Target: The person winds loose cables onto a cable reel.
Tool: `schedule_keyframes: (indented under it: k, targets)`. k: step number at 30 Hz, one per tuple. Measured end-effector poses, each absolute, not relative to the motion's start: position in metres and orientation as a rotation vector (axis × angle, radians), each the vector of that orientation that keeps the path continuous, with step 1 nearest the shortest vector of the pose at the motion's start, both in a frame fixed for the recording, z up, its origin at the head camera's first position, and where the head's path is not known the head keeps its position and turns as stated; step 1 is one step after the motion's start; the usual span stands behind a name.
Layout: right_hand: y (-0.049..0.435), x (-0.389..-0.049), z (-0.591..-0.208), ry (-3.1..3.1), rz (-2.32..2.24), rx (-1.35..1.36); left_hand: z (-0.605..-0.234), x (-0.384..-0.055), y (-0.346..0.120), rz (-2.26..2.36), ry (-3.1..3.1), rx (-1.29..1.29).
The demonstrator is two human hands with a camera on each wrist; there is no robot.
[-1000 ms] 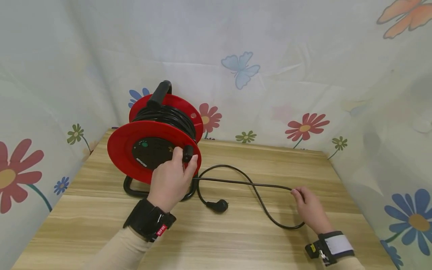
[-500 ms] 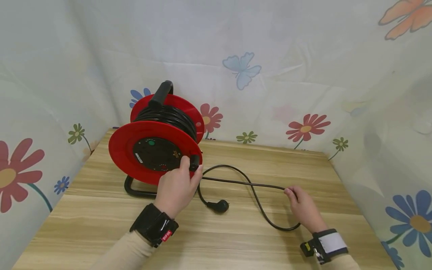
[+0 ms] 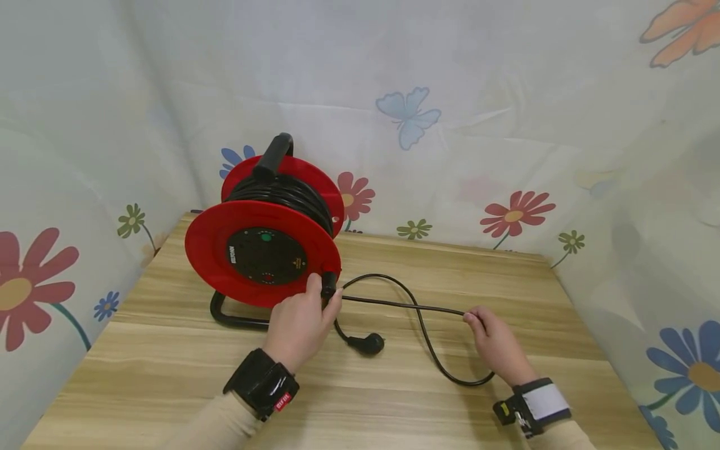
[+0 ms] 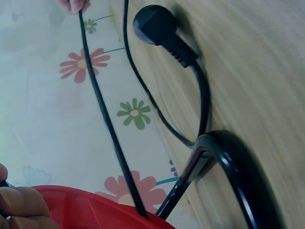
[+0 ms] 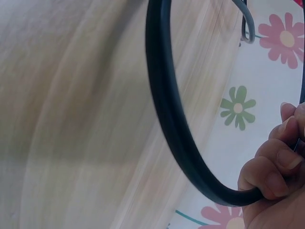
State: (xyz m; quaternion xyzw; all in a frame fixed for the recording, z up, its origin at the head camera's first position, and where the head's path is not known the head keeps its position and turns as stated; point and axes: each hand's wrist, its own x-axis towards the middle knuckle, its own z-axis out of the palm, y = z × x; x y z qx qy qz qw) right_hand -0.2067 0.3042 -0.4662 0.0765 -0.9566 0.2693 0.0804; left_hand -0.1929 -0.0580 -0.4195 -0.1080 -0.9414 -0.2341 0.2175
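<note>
Winding, apparently: left hand (image 3: 297, 330) grips the reel's (image 3: 209, 249) knob (image 3: 329, 283) near the desk's (image 3: 422, 406) back-left corner; right hand (image 3: 499, 347) pinches cord (image 3: 402, 304), likely needing feeding inward next.

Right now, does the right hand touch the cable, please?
Touching. The right wrist view shows it: the cable runs into the right hand, whose fingers curl around it.

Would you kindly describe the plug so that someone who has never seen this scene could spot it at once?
On the wood-grain table stands a red cable reel. In the head view, just right of and below it, the black plug lies on the table. Unlike the black knob in the left hand, it ends the cable and no hand holds it.
</note>
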Motion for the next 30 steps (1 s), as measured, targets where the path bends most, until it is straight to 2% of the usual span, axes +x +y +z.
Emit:
schedule_keyframes:
  k: [30]
  targets:
    - [0.271, -0.215, -0.470, -2.850, 0.814, 0.386, -0.463, -0.187, -0.071, -0.655, -2.711, -0.179]
